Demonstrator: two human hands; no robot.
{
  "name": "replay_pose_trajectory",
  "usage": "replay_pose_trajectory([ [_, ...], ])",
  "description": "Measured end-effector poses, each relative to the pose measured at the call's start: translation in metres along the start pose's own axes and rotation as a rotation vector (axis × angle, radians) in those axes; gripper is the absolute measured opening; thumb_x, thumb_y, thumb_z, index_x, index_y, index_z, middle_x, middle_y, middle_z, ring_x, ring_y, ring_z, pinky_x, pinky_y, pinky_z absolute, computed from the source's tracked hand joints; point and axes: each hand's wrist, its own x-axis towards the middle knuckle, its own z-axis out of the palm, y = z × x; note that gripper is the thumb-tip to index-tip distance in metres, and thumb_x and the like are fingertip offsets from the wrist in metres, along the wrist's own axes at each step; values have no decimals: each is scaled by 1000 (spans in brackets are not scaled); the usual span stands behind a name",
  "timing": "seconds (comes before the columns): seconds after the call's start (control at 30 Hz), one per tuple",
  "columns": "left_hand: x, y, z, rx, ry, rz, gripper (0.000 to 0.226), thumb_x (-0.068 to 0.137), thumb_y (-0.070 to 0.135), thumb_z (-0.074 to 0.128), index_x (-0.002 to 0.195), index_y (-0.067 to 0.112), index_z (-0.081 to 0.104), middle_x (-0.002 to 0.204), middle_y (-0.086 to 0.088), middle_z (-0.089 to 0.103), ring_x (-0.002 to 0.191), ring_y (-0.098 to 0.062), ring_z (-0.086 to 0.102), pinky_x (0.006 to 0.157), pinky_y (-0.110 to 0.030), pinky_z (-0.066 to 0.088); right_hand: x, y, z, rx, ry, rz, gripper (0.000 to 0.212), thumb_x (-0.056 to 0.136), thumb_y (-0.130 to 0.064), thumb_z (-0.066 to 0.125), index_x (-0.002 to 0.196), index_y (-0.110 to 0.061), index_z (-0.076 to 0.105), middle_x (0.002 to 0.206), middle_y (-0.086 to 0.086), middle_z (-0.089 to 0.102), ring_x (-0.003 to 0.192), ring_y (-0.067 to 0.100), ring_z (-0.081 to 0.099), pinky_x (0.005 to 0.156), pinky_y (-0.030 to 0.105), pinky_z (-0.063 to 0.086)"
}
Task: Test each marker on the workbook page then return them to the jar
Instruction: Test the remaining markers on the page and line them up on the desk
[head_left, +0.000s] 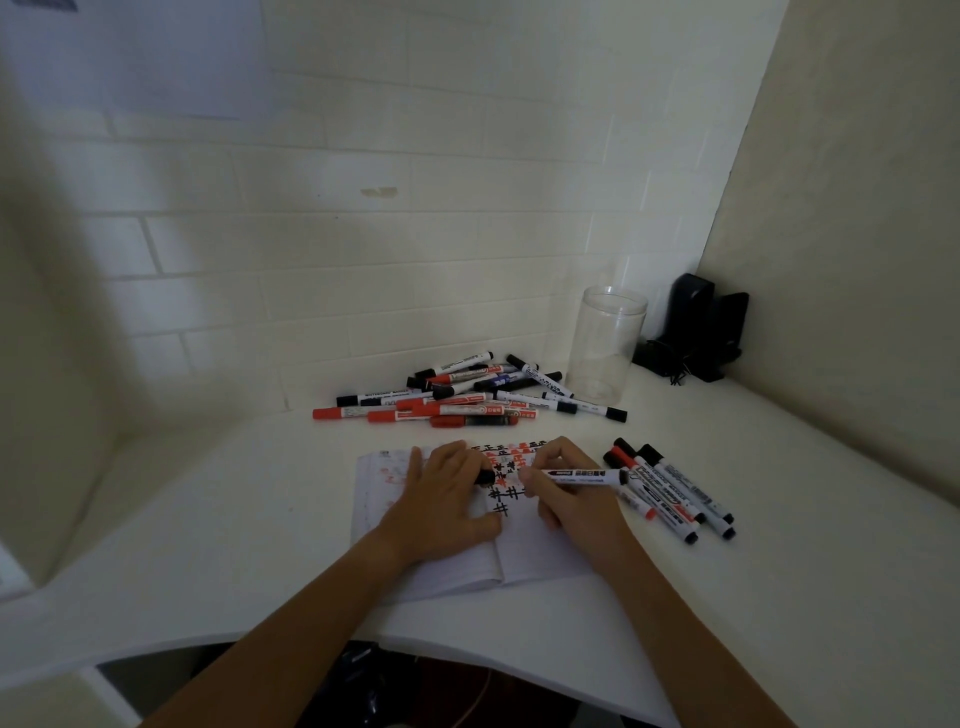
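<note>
An open workbook (457, 566) lies on the white desk, its page covered with black and red hash marks (506, 480). My right hand (569, 491) grips a white-barrelled marker (584, 475), tip pointing left onto the page. My left hand (441, 496) rests flat on the left page and pinches a black cap (485, 477). A clear jar (605, 345) stands upright behind, with nothing visible in it. A heap of red, black and blue markers (467, 397) lies left of the jar. Several more markers (670, 488) lie in a row right of the workbook.
A black device with a cable (698, 332) sits in the back right corner against the wall. White tiled wall runs behind the desk (779, 571). The desk's front edge curves below my forearms.
</note>
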Motion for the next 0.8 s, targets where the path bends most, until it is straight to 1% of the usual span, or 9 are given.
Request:
replay_pose_trajectory([
  [0.17, 1, -2, 2, 6, 7, 22, 81, 79, 76, 34, 142, 26, 35, 155, 5, 31, 151, -16, 8, 122, -59, -2, -1, -1, 1, 6, -27, 5, 24, 95, -19, 73, 94, -3, 55, 73, 18, 63, 47, 22, 45, 45, 27, 39],
  [0.27, 0, -3, 3, 1, 69, 78, 73, 81, 69, 40, 140, 25, 39, 154, 5, 30, 151, -18, 9, 122, -59, -1, 0, -1, 1, -19, -62, 4, 21, 93, -19, 75, 95, -7, 59, 72, 19, 63, 50, 26, 51, 48, 31, 43],
  [0.37, -1, -2, 2, -30, 121, 136, 62, 85, 62, 45, 134, 24, 45, 149, 3, 35, 147, -18, 18, 122, -58, 1, -1, -3, 3, -24, -108, 16, 15, 91, -16, 77, 98, -10, 66, 71, 14, 66, 54, 29, 60, 50, 30, 48],
  [0.43, -2, -1, 3, -31, 161, 180, 53, 88, 58, 49, 128, 24, 47, 140, 4, 40, 139, -17, 28, 121, -55, 10, -3, -7, 3, -16, -129, 28, 10, 93, -18, 74, 101, -13, 70, 81, 12, 71, 57, 33, 65, 50, 29, 47],
  [0.47, -3, 0, 2, -33, 188, 191, 47, 90, 56, 49, 125, 24, 47, 134, 5, 41, 133, -15, 31, 119, -51, 17, -4, -9, 2, -8, -134, 37, 9, 97, -21, 69, 103, -14, 71, 88, 11, 73, 59, 35, 67, 50, 28, 46],
  [0.53, -4, 5, -1, -59, 234, 185, 39, 94, 53, 48, 119, 24, 48, 124, 7, 42, 120, -12, 34, 110, -39, 27, -4, -9, 1, 51, -122, 80, 26, 106, -28, 51, 108, -13, 73, 94, 8, 75, 61, 35, 68, 50, 28, 43],
  [0.6, -6, 10, -5, -101, 231, 180, 31, 97, 51, 43, 114, 25, 47, 114, 11, 42, 111, -10, 34, 101, -33, 30, -3, -6, -1, 86, -101, 119, 38, 108, -32, 42, 107, -10, 73, 80, 11, 71, 57, 29, 60, 51, 30, 40],
  [0.7, -8, 14, -9, -173, 193, 174, 27, 100, 52, 38, 109, 27, 47, 97, 14, 42, 94, -11, 38, 84, -32, 34, -2, -2, -3, 28, -84, 83, 28, 104, -25, 50, 100, -6, 70, 63, 14, 53, 54, 22, 43, 51, 29, 32],
  [0.8, -9, 15, -13, -254, 184, 173, 34, 98, 57, 41, 115, 30, 54, 90, 13, 48, 87, -10, 42, 76, -31, 37, -3, -7, -6, 49, -113, 81, 18, 103, -9, 54, 98, -2, 69, 67, 14, 57, 54, 21, 46, 50, 26, 36],
])
